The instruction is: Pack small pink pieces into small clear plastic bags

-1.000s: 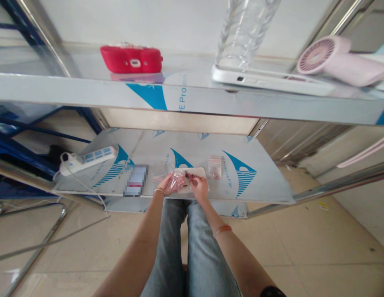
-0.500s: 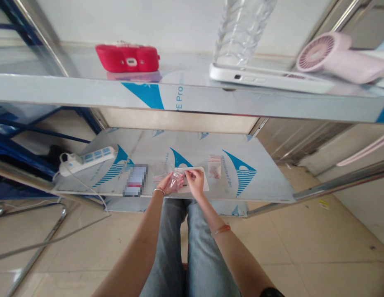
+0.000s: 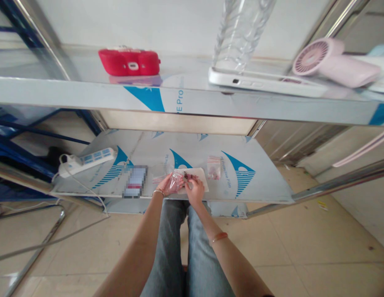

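Observation:
My left hand is closed on a clear plastic bag with reddish contents. My right hand is at the bag's right side, its fingers drawn together; whatever is between them is too small to make out. Just beyond those fingers, small dark and reddish pieces show above a flat white sheet or tray. Both hands are over this white piece, near the front edge of the lower shelf. To the right lies a small zip bag with a red-striped top and pinkish contents.
Left of my hands lie another clear bag, a phone with a blurred screen, and a power strip with its cord. The upper shelf holds a red case, a clear bottle, a white phone-like object and a pink fan.
My right hand has moved slightly down and toward me, uncovering the dark and reddish pieces. My left hand keeps the bag in nearly the same place.

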